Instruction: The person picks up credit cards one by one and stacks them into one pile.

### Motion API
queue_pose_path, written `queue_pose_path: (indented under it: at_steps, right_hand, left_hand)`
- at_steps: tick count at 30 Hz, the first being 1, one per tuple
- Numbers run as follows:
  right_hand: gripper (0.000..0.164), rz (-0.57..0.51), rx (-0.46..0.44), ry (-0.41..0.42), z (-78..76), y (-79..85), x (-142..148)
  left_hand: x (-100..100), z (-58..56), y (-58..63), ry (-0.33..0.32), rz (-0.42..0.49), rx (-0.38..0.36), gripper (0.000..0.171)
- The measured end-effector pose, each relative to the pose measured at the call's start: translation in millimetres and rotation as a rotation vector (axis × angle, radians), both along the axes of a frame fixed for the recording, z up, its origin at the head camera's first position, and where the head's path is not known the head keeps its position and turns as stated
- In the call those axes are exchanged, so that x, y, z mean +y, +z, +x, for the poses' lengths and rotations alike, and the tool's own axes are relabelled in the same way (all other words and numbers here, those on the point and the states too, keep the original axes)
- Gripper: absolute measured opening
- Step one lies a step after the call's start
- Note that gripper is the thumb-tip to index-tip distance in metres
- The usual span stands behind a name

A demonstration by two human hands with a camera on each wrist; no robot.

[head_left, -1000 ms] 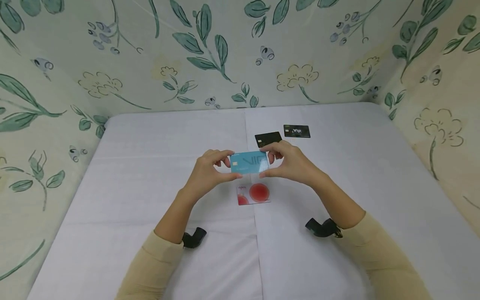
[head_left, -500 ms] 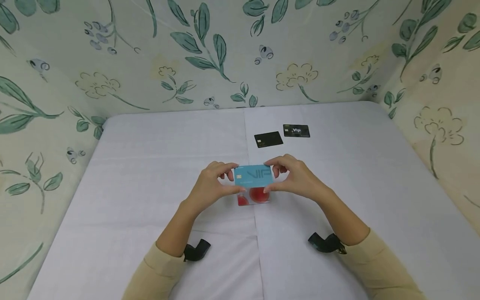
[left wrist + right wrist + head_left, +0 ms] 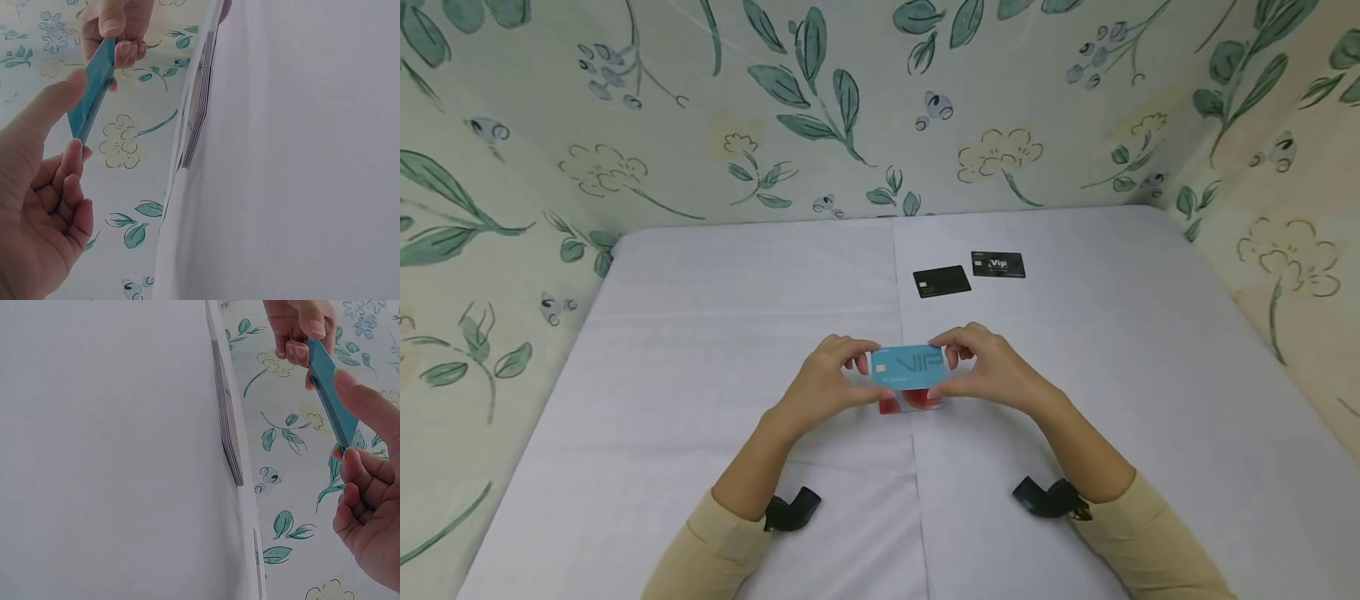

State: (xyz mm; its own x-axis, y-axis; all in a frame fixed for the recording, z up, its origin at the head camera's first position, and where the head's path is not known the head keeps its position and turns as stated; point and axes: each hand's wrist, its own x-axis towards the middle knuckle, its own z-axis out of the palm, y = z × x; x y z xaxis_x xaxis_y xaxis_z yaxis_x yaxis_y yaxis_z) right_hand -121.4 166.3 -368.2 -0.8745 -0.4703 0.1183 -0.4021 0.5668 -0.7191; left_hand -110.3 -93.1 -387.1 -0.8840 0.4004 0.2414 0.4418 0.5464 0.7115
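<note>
A blue card (image 3: 910, 367) lettered VIP, with a gold chip, is pinched by its two ends between my left hand (image 3: 835, 375) and my right hand (image 3: 988, 371). The thumbs are along its lower edge and the fingers at the upper edge. From the side, in the left wrist view, the blue card (image 3: 94, 90) shows a thick edge, like a small stack, raised off the table. Beneath it lies a red and white card (image 3: 890, 406), mostly covered in the head view; the right wrist view shows a layered stack (image 3: 226, 419) on the tablecloth there.
Farther back on the white tablecloth (image 3: 700, 283) lie a black card (image 3: 942, 282) and, right of it, a black Vip card (image 3: 997, 265). Black wrist cameras (image 3: 793, 508) sit on both forearms. Patterned fabric (image 3: 685, 125) hangs behind and beside the table.
Both hands have brought the blue card back toward the body, from in front of the black card to over the red and white one, which it now mostly covers.
</note>
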Motion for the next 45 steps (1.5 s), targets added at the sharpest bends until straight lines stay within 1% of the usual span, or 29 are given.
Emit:
queue_pose_path:
  at_steps: [5,9,12,16,20,23,27,29,33,36,45]
  right_hand:
    - [0.061,0.021,-0.014,0.015,-0.6,-3.6,1]
    - [0.060,0.031,-0.048,0.037,-1.7,-6.6,1]
    - [0.059,0.056,-0.059,0.051,-2.4,-8.0,1]
    - [0.058,0.095,-0.075,0.066,-3.0,-8.7,2]
    - [0.056,0.126,-0.115,0.081,-4.8,-9.3,3]
    - [0.057,0.145,-0.136,0.088,-6.2,-11.0,4]
    - [0.057,0.159,-0.141,0.096,-8.5,-15.3,5]
    - [0.057,0.165,-0.141,0.105,-10.0,-18.1,6]
    - [0.057,0.169,-0.153,0.126,-13.0,-24.3,6]
    - [0.057,0.166,-0.158,0.135,-14.2,-27.7,6]
    - [0.060,0.214,-0.120,0.143,-14.5,-31.8,5]
  left_hand:
    - [2,-0.1,-5.3,-0.022,-0.011,-0.014,0.058]
    - [4,-0.4,-8.3,-0.028,-0.057,-0.036,0.058]
    - [5,-0.5,-9.2,-0.042,-0.076,-0.020,0.057]
    - [5,-1.6,-12.3,-0.057,-0.073,-0.003,0.056]
    - [4,-3.3,-18.2,-0.067,-0.081,-0.050,0.058]
    - [5,-4.6,-21.6,-0.075,-0.111,-0.076,0.061]
    - [6,-5.2,-23.6,-0.080,-0.148,-0.071,0.061]
    - [7,-5.0,-24.0,-0.074,-0.152,-0.072,0.061]
    - [9,-5.0,-26.1,-0.064,-0.176,-0.121,0.061]
    - [11,-4.9,-27.5,-0.065,-0.198,-0.143,0.061]
    - [10,-5.0,-30.2,-0.067,-0.202,-0.140,0.060]
